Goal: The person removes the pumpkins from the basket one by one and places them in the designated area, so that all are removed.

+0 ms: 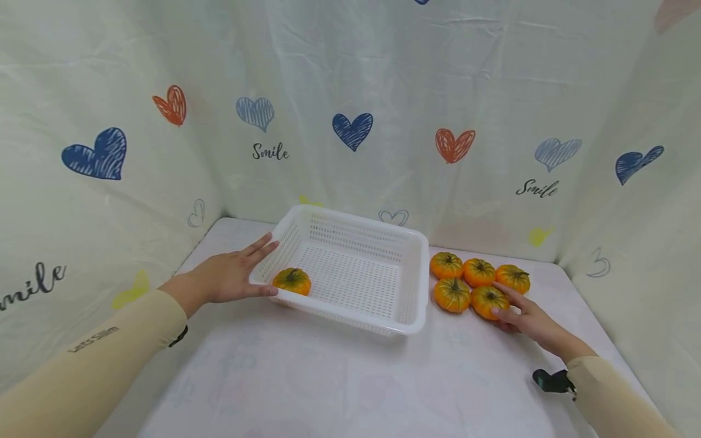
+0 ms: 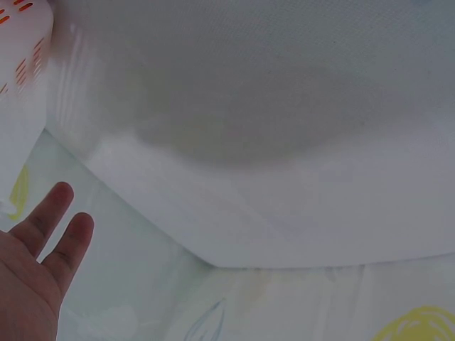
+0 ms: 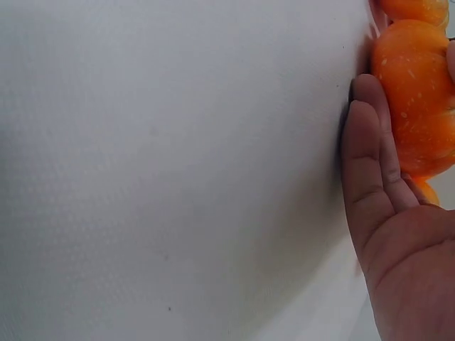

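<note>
A white perforated plastic basket (image 1: 350, 319) stands at the middle of the table, with one small orange-and-green pumpkin (image 1: 292, 281) in its near left corner. My left hand (image 1: 232, 277) rests at the basket's left end, fingers spread and straight, thumb along the near rim. Two of its straight fingers (image 2: 60, 245) show in the left wrist view. To the right of the basket my right hand (image 1: 533, 322) holds the nearest right pumpkin (image 1: 489, 302) of a cluster between thumb and fingers. In the right wrist view its fingers (image 3: 366, 156) lie along the side of this pumpkin (image 3: 416, 92).
Several other pumpkins (image 1: 452, 295) sit close together beside the basket's right end. The table (image 1: 328, 383) has a pale cover. A white curtain (image 1: 405, 79) printed with hearts and the word Smile surrounds the back and sides.
</note>
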Motion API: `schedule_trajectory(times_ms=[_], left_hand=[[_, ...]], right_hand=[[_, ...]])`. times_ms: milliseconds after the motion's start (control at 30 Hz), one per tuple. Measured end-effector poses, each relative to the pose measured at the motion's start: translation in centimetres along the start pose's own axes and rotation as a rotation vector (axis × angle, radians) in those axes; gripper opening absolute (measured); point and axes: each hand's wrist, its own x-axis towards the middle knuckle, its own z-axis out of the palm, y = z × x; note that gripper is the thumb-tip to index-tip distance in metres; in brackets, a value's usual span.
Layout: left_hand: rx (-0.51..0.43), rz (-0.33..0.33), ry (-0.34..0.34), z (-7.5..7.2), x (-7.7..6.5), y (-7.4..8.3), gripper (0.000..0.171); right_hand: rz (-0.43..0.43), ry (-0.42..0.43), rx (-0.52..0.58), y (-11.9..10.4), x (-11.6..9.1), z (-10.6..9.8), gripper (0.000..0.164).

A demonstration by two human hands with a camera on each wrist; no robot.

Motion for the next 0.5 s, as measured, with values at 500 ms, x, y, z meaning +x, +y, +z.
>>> schedule_trajectory(times_ms=[500], left_hand=[[-0.011, 0.006, 0.004, -0.09, -0.07, 0.01, 0.106]], right_hand=[[0.030, 0.041, -0.050, -0.44, 0.45, 0.82, 0.089]])
